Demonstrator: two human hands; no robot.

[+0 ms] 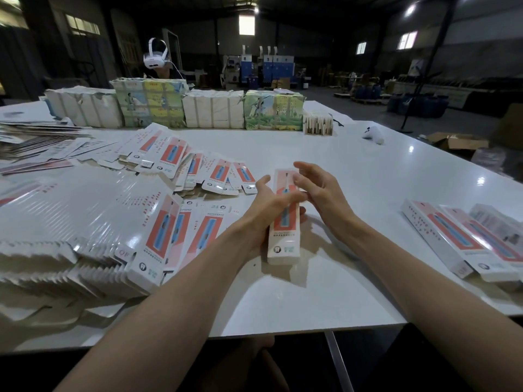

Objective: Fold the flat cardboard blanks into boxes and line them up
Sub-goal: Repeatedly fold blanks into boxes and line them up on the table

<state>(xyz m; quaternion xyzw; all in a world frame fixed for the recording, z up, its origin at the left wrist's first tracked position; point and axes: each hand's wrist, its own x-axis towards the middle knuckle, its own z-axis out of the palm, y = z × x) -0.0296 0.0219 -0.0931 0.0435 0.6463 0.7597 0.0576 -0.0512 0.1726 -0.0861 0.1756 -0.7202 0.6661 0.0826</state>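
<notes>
Far left of the held box: a big slumped stack of flat blanks (pixel 70 250), printed side up, red and blue design, covering that end of the white table (pixel 368 171). Behind-left of the held box: more blanks fanned out loose (pixel 175 162), overlapping each other, reaching almost up to it. Well behind the held box, along the table's far edge: a row of wrapped bundles (pixel 198 108), some plain white, some with coloured pictures; a white headset (pixel 155 56) shows above them at the left end. Left hand (pixel 268 205) grips the held box (pixel 284 219) from its left side, one finger laid across the printed front, other fingertips showing past its right edge, thumb sticking up free. The held box is folded up, long and narrow, front facing up, long axis pointing away from the person, at the table's middle; cannot tell if its near end touches the tabletop, shadow lies right under it. Right hand (pixel 319 188) sits at the upper right of the held box, fingers spread and loosely bent, nothing in its grasp; contact with the box edge unclear. Behind-right of the held box: a small white controller (pixel 373 135) lying alone. Right of the held box, well apart: finished boxes (pixel 452 244) lying side by side, touching, same print, running to the frame edge.
</notes>
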